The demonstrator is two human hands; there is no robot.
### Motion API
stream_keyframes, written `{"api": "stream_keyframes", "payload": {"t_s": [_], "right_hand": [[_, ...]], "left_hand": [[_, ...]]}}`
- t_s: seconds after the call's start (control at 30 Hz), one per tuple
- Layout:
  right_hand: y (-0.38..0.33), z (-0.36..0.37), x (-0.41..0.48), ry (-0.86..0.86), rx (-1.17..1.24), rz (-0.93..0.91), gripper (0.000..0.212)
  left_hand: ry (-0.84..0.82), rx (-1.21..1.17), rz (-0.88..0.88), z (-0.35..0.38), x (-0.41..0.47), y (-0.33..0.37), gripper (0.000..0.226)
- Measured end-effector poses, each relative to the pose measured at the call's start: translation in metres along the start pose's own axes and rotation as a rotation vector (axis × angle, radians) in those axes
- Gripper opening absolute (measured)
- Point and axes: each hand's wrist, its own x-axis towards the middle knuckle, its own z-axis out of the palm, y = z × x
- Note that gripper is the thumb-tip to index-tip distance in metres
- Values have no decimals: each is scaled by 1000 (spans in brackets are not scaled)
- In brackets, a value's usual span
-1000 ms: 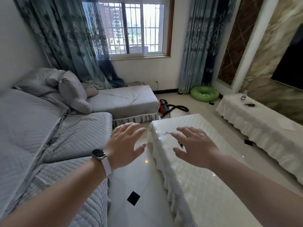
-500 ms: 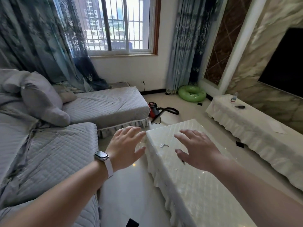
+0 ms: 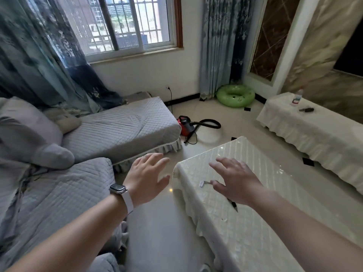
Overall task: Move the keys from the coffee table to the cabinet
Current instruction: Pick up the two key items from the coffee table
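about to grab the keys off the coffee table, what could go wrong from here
The keys lie near the coffee table corner, so a sweeping right hand could knock them to the floor. They are small and flat on a slippery-looking cover, so pinching may fumble. A dark item half hidden under the wrist may be left behind.

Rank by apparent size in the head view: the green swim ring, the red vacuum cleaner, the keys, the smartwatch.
1. green swim ring
2. red vacuum cleaner, body only; with its hose it looks about equal to the ring
3. smartwatch, enlarged by nearness
4. keys, partly hidden by the right hand
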Motion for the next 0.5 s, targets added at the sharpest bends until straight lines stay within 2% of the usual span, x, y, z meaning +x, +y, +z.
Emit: {"api": "stream_keyframes", "payload": {"t_s": [0.2,0.5], "right_hand": [[62,5,72,-14,-27,18,57],[120,22,116,-59,-14,142,58]], "left_hand": [[-13,13,77,27,101,-4,53],[-122,-48,240,86,210,-3,51]]}}
